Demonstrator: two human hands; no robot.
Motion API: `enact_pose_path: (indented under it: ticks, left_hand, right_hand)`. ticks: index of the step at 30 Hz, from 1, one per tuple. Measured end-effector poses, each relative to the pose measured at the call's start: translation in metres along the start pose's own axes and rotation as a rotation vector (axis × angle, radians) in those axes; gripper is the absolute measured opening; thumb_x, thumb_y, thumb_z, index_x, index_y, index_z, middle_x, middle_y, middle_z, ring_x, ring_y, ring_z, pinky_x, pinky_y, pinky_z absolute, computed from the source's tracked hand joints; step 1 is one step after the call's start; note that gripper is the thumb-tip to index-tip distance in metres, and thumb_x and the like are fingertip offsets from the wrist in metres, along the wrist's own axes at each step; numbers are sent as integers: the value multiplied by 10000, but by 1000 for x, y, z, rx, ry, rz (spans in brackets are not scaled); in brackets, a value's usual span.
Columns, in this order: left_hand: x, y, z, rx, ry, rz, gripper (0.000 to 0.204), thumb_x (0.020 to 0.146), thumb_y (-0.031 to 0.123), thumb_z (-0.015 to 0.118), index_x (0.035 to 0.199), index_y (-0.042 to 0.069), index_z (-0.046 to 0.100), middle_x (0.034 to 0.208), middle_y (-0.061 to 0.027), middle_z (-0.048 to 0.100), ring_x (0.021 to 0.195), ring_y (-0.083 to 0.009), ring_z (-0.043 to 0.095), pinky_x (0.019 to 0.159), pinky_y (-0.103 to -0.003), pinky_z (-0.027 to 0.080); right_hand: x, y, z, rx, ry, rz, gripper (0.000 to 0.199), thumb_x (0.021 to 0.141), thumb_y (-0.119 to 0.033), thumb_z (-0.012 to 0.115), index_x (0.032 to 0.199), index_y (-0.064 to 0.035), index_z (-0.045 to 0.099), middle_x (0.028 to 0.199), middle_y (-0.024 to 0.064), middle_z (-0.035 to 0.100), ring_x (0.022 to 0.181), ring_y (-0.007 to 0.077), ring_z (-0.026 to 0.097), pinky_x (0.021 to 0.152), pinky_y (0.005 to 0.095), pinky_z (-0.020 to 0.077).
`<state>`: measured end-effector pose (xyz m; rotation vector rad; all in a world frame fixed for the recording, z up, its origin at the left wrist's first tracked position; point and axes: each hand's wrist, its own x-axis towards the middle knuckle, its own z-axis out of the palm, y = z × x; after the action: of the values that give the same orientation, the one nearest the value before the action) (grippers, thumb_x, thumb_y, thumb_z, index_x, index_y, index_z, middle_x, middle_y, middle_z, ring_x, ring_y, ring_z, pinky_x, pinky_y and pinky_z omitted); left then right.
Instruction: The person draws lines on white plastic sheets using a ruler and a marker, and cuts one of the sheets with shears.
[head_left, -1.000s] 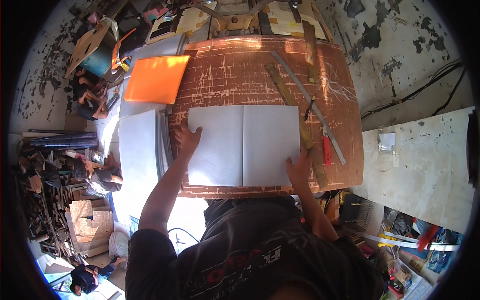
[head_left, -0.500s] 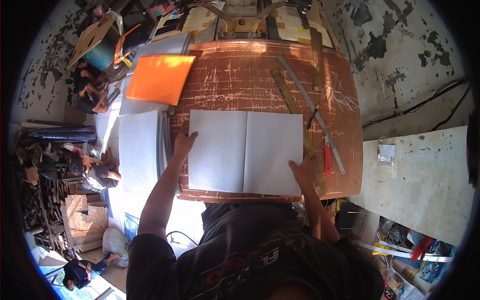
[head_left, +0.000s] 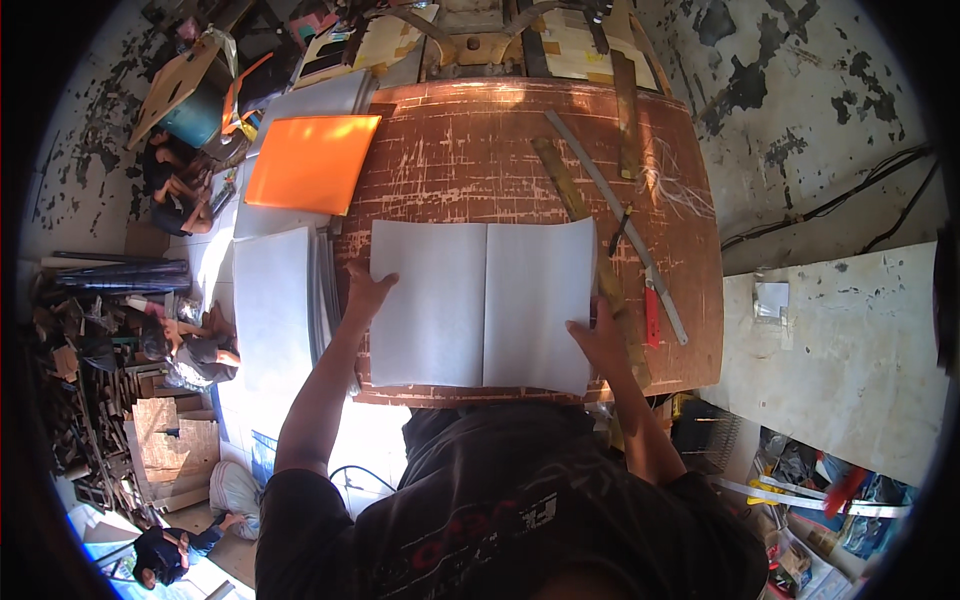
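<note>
A blank white paper spread (head_left: 430, 300) with a fold down its middle lies at the near edge of the brown board-topped table (head_left: 450, 150). Whether it is one sheet or several, I cannot tell. My left hand (head_left: 371, 290) grips its left edge, thumb on top and fingers underneath. At the right edge, my right hand (head_left: 603, 342) holds it the same way. Both side edges bow upward a little. Just right of the paper lie a worn wooden strip (head_left: 562, 178), a steel ruler (head_left: 610, 205), a red-handled cutter (head_left: 652, 315) and a small dark tool (head_left: 620, 232).
Stacked white sheets (head_left: 272, 300) stand at the left, with an orange folder-like sheet (head_left: 313, 163) on the pile behind. White string (head_left: 675, 185) and another wooden strip (head_left: 626, 120) lie far right. A pale panel (head_left: 830, 350) is beyond. Other people sit on the floor at left.
The paper has shifted slightly left and its sides now bow upward. My right hand has moved left with its edge, and my left hand has tilted slightly.
</note>
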<state>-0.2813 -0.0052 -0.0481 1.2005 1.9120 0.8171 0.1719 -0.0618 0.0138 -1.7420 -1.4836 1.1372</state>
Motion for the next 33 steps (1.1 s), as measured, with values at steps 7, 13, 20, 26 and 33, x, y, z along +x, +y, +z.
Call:
enact_pose_path:
  ticks: [7,13,20,26,33]
  left_hand:
    - [-29,45,-19,-615,-385,-354,581,884,182,767,1379,-16,534,1220,-161,659,1112,-273,671,952,-432,563]
    - [-40,25,-23,-703,-517,-385,548,899,176,737,1376,-12,543,1226,-155,664,1087,-283,689,965,-459,571]
    - [-40,17,2,-647,-373,-429,553,925,186,720,1384,-53,523,1269,-183,651,1123,-312,678,974,-487,562]
    - [-34,2,26,-749,-381,-490,569,957,229,703,1420,-32,500,1313,-189,631,1189,-308,647,1037,-448,518]
    - [-34,7,21,-736,-363,-380,563,958,186,699,1429,-36,485,1296,-197,630,1192,-307,641,1018,-447,532]
  right_hand:
    - [10,40,-5,691,-25,178,469,945,-158,665,1339,60,534,1238,171,647,1194,228,611,986,388,504]
    - [5,28,-13,38,-241,133,400,958,-147,618,1331,-3,600,1146,145,701,1021,221,680,894,381,539]
    - [18,1,-28,96,-103,37,384,947,-118,619,1323,-37,625,1081,148,732,988,238,700,904,372,536]
    - [3,-95,-33,-49,-145,-106,392,974,-109,597,1353,-11,583,997,76,682,873,144,632,813,316,510]
    - [15,-78,-34,-100,-50,-142,330,934,-132,612,1239,-5,610,946,180,690,852,277,670,785,397,514]
